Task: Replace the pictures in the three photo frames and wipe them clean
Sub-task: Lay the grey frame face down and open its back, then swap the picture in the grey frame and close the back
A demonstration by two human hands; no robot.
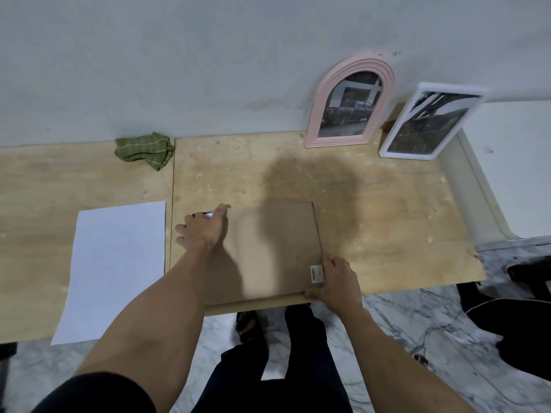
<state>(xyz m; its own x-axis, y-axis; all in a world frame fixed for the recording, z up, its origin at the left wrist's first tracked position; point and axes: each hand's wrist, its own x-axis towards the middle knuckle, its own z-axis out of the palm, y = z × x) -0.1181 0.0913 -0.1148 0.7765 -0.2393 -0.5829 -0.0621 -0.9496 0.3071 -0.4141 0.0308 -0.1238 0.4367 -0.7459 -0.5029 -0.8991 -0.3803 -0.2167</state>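
Observation:
A brown backing board (268,251) of a photo frame lies face down near the table's front edge, with a barcode sticker (316,273) at its near right corner. My left hand (201,231) presses on the board's far left corner, where a dark frame edge peeks out. My right hand (335,281) grips the near right corner. A pink arched frame (351,105) and a white rectangular frame (429,123) lean against the wall at the back right, each with a dark picture inside. A white sheet of paper (116,263) lies to the left.
A crumpled green cloth (144,150) sits by the wall at the back left. The plywood table (387,210) ends just beyond my right hand; marble floor and my legs show below. A white ledge (512,162) stands to the right, dark objects lie on the floor beneath.

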